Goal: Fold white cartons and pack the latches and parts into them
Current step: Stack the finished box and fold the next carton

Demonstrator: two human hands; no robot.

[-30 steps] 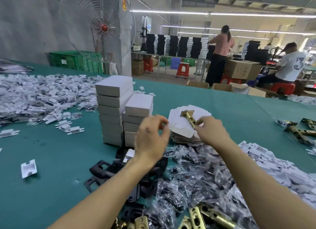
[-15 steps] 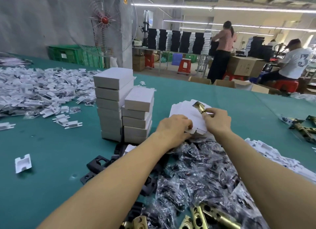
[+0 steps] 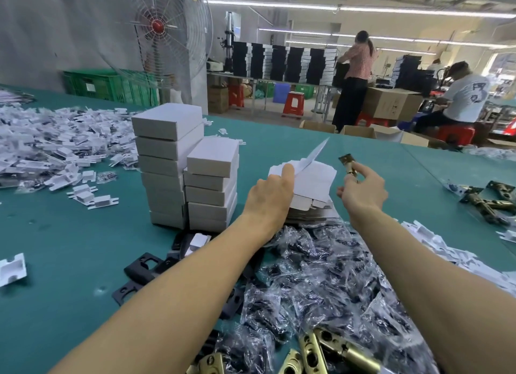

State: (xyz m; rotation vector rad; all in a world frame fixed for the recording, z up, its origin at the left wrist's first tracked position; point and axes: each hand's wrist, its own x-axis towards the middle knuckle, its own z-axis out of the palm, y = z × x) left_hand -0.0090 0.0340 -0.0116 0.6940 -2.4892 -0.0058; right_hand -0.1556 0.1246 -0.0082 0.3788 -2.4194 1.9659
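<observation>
A stack of flat white carton blanks [image 3: 315, 186] lies on the green table [image 3: 69, 248] in the middle. My left hand [image 3: 269, 197] grips the top blank at its near left edge, and one flap tilts up toward the far right. My right hand [image 3: 363, 192] holds a brass latch [image 3: 347, 163] above the table, just right of the stack. Two piles of folded white cartons [image 3: 187, 167] stand to the left of the blanks. Bagged black parts [image 3: 315, 276] and more brass latches [image 3: 329, 348] lie under my forearms.
White plastic inserts [image 3: 50, 144] cover the table's far left, and more of them [image 3: 446, 251] lie at the right. Loose brass latches [image 3: 488, 200] sit at the right edge. Black plates [image 3: 142, 267] lie near my left forearm. A fan and two people are beyond the table.
My right hand has lifted the latch off the blanks and moved it right. My left hand has taken hold of the top blank, whose flap now tilts up.
</observation>
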